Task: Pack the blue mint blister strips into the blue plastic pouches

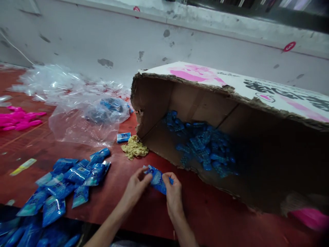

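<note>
A small blue plastic packet [157,179] is stretched between my two hands, just above the red table [123,192]. At its left end, my left hand [137,183] pinches it between thumb and fingers. My right hand [172,190] grips the other end with curled fingers. What the packet contains cannot be made out. Left of my hands lies a loose pile of blue packets [77,174]. To the right, a cardboard box [164,151] on its side opens toward me, with many small blue wrapped pieces [203,147] inside.
Beyond my hands are a crumpled yellowish lump [134,148] and a flat blue packet [123,137]. Clear plastic bags [82,120] spread at the back left, near bright pink pieces [19,118]. A yellow-and-white strip [23,166] lies left. More blue packets [31,231] sit below the table edge.
</note>
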`<state>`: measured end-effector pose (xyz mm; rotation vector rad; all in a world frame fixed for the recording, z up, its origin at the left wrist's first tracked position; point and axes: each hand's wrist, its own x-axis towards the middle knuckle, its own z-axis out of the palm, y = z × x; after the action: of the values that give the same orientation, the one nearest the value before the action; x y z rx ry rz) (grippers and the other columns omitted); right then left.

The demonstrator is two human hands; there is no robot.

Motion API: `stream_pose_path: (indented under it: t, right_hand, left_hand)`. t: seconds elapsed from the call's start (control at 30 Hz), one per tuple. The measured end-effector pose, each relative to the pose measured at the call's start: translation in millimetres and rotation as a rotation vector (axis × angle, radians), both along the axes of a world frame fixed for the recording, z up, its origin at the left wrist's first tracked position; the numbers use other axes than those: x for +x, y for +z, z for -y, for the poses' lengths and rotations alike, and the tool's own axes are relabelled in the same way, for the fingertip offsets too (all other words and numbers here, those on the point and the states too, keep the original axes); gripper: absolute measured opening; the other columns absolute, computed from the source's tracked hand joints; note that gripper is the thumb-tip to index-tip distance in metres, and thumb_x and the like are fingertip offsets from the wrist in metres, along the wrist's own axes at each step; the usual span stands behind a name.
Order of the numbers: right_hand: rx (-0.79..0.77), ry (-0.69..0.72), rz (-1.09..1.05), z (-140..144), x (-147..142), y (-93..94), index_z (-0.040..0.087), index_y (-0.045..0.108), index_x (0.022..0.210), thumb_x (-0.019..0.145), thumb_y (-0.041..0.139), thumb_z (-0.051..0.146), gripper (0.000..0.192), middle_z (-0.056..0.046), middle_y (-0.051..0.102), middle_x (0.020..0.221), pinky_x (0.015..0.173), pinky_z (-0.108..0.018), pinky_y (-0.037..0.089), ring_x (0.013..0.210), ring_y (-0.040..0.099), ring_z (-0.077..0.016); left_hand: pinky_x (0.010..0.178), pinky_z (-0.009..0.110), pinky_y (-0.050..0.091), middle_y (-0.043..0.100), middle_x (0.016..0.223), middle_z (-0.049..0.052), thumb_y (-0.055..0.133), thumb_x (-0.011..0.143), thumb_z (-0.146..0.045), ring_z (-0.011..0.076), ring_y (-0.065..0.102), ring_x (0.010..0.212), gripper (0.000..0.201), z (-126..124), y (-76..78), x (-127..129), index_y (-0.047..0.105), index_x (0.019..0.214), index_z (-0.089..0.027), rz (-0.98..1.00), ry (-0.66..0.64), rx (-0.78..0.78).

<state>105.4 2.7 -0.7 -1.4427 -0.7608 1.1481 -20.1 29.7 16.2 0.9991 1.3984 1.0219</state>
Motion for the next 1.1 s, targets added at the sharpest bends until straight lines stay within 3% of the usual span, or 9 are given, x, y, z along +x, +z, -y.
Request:
stream_pose_path:
  t: [0.07, 0.17, 0.23, 0.47, 0.57, 0.7, 0.8, 0.93, 1.1]
  right_hand:
    - [0.013, 0.016, -0.013, 1, -5, 0.0, 0.017, 0.054, 0.067, 0.072, 0.058, 0.038, 0.022, 0.005, 0.047, 0.056, 0.046, -0.019, 0.035, 0.05, 0.04, -0.0091]
    - [0.026, 0.052, -0.038, 4, -13, 1.1, 0.016, 0.056, 0.066, 0.071, 0.058, 0.035, 0.019, 0.004, 0.048, 0.056, 0.045, -0.019, 0.035, 0.049, 0.04, -0.0086]
    - [0.026, 0.07, -0.046, 5, -16, 1.9, 0.016, 0.057, 0.066, 0.07, 0.058, 0.034, 0.018, 0.005, 0.048, 0.054, 0.044, -0.019, 0.035, 0.047, 0.04, -0.0083]
    - [0.031, 0.027, 0.01, 5, -17, 5.2, 0.017, 0.053, 0.058, 0.07, 0.059, 0.033, 0.021, 0.006, 0.044, 0.048, 0.04, -0.018, 0.031, 0.044, 0.037, -0.0074]
    - [0.026, 0.056, -0.004, 6, -17, 9.5, 0.017, 0.055, 0.065, 0.069, 0.061, 0.034, 0.019, 0.006, 0.049, 0.051, 0.041, -0.018, 0.034, 0.044, 0.041, -0.0081]
    - [0.003, 0.181, -0.178, 9, -15, 12.0, 0.016, 0.056, 0.077, 0.068, 0.063, 0.034, 0.022, 0.003, 0.056, 0.061, 0.049, -0.021, 0.04, 0.05, 0.047, -0.0094]
    - [0.005, 0.19, -0.223, 9, -16, 7.9, 0.016, 0.052, 0.07, 0.072, 0.058, 0.036, 0.021, 0.003, 0.053, 0.057, 0.048, -0.022, 0.04, 0.048, 0.045, -0.0094]
    - [0.022, 0.13, -0.121, 8, -16, 2.8, 0.016, 0.049, 0.059, 0.073, 0.057, 0.035, 0.024, 0.006, 0.046, 0.051, 0.045, -0.019, 0.033, 0.047, 0.038, -0.008]
    - [0.062, 0.185, -0.059, 8, -10, 7.2, 0.016, 0.053, 0.056, 0.074, 0.057, 0.037, 0.028, 0.006, 0.042, 0.049, 0.046, -0.019, 0.03, 0.048, 0.036, -0.0077]
  left_hand:
    - [0.042, 0.022, 0.031, 0.052, 0.048, -0.004, 0.071, 0.051, -0.042, 0.0089, 0.04, 0.04, 0.043, 20, -3.4, 12, 0.065, 0.083, -0.014, 0.175, -0.009, -0.12]
    - [0.04, 0.02, 0.029, 0.046, 0.041, -0.006, 0.07, 0.052, -0.039, 0.0066, 0.036, 0.037, 0.027, 29, -3.7, 22, 0.061, 0.058, -0.014, 0.226, 0.098, -0.109]
    - [0.039, 0.02, 0.03, 0.046, 0.04, -0.006, 0.07, 0.052, -0.037, 0.007, 0.037, 0.037, 0.025, 28, -2.0, 23, 0.059, 0.053, -0.015, 0.237, 0.149, -0.093]
    - [0.039, 0.02, 0.033, 0.051, 0.044, -0.004, 0.07, 0.053, -0.038, 0.0079, 0.041, 0.039, 0.028, 31, -0.5, 27, 0.058, 0.059, -0.013, 0.312, 0.211, -0.139]
    - [0.038, 0.02, 0.033, 0.05, 0.042, -0.004, 0.068, 0.056, -0.041, 0.0078, 0.041, 0.038, 0.031, 30, -2.4, 26, 0.057, 0.059, -0.013, 0.273, 0.213, -0.126]
    - [0.037, 0.019, 0.03, 0.048, 0.041, -0.005, 0.069, 0.056, -0.04, 0.0057, 0.038, 0.036, 0.03, 27, -6.7, 21, 0.057, 0.061, -0.012, 0.291, 0.202, -0.1]
    - [0.037, 0.019, 0.032, 0.051, 0.044, -0.005, 0.071, 0.056, -0.038, 0.0056, 0.04, 0.036, 0.03, 28, -8.8, 18, 0.057, 0.063, -0.013, 0.376, 0.171, -0.142]
    - [0.039, 0.02, 0.037, 0.058, 0.051, -0.003, 0.074, 0.052, -0.035, 0.0068, 0.047, 0.039, 0.031, 31, -5.5, 15, 0.058, 0.067, -0.012, 0.543, 0.095, -0.242]
    - [0.036, 0.018, 0.034, 0.055, 0.045, -0.003, 0.075, 0.051, -0.038, 0.0065, 0.046, 0.036, 0.034, 28, -2.4, 11, 0.056, 0.062, -0.012, 0.55, 0.101, -0.334]
